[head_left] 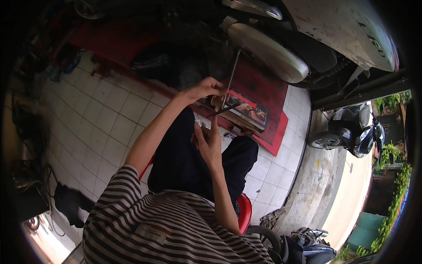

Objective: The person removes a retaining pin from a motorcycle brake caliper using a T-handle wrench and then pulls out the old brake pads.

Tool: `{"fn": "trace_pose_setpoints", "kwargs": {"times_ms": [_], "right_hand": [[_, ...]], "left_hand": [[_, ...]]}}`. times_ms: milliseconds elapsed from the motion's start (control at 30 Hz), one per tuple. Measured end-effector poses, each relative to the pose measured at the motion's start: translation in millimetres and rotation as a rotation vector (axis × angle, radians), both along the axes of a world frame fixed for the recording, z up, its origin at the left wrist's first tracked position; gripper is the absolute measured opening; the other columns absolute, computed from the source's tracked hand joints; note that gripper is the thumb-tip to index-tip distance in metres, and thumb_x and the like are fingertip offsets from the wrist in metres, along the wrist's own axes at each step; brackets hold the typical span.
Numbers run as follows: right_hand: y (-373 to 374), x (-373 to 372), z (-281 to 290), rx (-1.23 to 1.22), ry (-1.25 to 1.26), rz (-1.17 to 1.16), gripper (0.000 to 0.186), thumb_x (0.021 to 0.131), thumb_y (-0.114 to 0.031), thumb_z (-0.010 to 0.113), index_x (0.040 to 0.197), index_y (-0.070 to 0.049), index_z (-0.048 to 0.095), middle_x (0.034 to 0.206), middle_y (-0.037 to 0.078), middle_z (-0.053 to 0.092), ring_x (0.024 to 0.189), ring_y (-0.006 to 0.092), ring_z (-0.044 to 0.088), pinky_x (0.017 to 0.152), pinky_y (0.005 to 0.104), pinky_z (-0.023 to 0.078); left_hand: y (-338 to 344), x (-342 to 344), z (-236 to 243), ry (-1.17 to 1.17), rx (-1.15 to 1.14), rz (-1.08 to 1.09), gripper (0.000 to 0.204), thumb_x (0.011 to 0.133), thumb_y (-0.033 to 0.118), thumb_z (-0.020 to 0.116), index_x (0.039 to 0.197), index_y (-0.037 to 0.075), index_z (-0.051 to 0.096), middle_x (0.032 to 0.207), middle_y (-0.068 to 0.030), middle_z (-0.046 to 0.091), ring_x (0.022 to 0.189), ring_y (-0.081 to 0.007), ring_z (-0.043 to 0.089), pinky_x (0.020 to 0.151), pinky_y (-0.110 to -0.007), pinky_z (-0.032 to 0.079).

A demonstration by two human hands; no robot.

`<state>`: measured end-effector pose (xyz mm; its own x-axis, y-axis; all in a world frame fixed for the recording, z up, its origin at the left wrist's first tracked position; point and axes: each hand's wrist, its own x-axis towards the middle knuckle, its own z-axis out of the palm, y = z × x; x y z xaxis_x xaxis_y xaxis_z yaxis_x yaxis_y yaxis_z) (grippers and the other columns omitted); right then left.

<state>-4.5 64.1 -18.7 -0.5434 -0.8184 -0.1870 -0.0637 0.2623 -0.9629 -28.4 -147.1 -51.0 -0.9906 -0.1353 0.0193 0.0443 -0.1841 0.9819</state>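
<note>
My left hand (205,90) is closed, its fingertips on a long, thin metal rod (234,66) that rises toward the scooter above. A dark narrow strip (229,108) crosses the rod's lower end, with a small tan piece (216,102) beside it. My right hand (207,141) is below, index finger and thumb stretched upward and apart, the index tip at the strip; its other fingers are curled and partly hidden. Behind both, an open case or box with a printed picture (250,110) lies on the red platform (274,141).
A scooter (268,50) stands over the platform. I sit on a red stool (244,215) on white tiles (114,119). Parked scooters (347,132) stand outside at the right, beyond the floor's edge. Cables and dark objects (66,202) are at lower left.
</note>
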Motion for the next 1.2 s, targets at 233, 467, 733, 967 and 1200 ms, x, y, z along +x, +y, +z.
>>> {"fn": "trace_pose_setpoints", "kwargs": {"times_ms": [233,467,733,967,1200], "right_hand": [[1,-3,33,-0.237,0.02,-0.342,0.072,0.108,-0.015,0.052,0.165,-0.013,0.007,0.068,0.003,0.061,0.052,0.0042,0.045,0.047,0.0211,0.035],[-23,-2,6,-0.244,-0.219,-0.151,0.075,0.107,-0.014,0.052,0.165,-0.012,0.004,0.069,0.008,0.064,0.051,0.0079,0.049,0.047,0.0231,0.037],[9,-16,-22,-0.001,0.393,-0.35,0.083,0.102,-0.022,0.059,0.16,0.003,0.005,0.07,0.009,0.07,0.062,0.0189,0.063,0.065,0.0282,0.048],[-11,-4,24,-0.014,0.298,0.019,0.08,0.103,-0.02,0.058,0.162,-0.003,0.007,0.067,0.01,0.069,0.057,0.0185,0.066,0.062,0.0312,0.051],[2,4,-14,0.098,0.03,0.085,0.074,0.108,-0.026,0.049,0.16,0.005,0.008,0.066,0.007,0.067,0.051,0.0131,0.055,0.056,0.0261,0.046]], "left_hand": [[-2,3,-5,-0.041,-0.014,0.037,0.03,0.099,0.031,0.069,0.094,0.003,0.076,0.079,0.0004,0.072,0.072,-0.0056,0.061,0.07,-0.025,0.046],[-10,-2,-15,-0.077,-0.056,0.013,0.031,0.097,0.032,0.071,0.092,0.003,0.077,0.078,0.0001,0.071,0.072,-0.006,0.062,0.071,-0.024,0.046],[-16,-10,4,-0.029,-0.129,-0.019,0.032,0.096,0.033,0.072,0.092,0.002,0.078,0.078,-0.0001,0.072,0.072,-0.0057,0.062,0.075,-0.025,0.047],[-23,-15,-4,-0.042,-0.119,0.012,0.035,0.093,0.039,0.075,0.089,0.005,0.078,0.077,0.0023,0.07,0.074,-0.0046,0.059,0.076,-0.024,0.044],[-13,-31,13,-0.015,-0.115,0.011,0.039,0.092,0.043,0.075,0.088,0.005,0.078,0.078,0.0025,0.07,0.074,-0.0053,0.057,0.075,-0.025,0.045]]}}
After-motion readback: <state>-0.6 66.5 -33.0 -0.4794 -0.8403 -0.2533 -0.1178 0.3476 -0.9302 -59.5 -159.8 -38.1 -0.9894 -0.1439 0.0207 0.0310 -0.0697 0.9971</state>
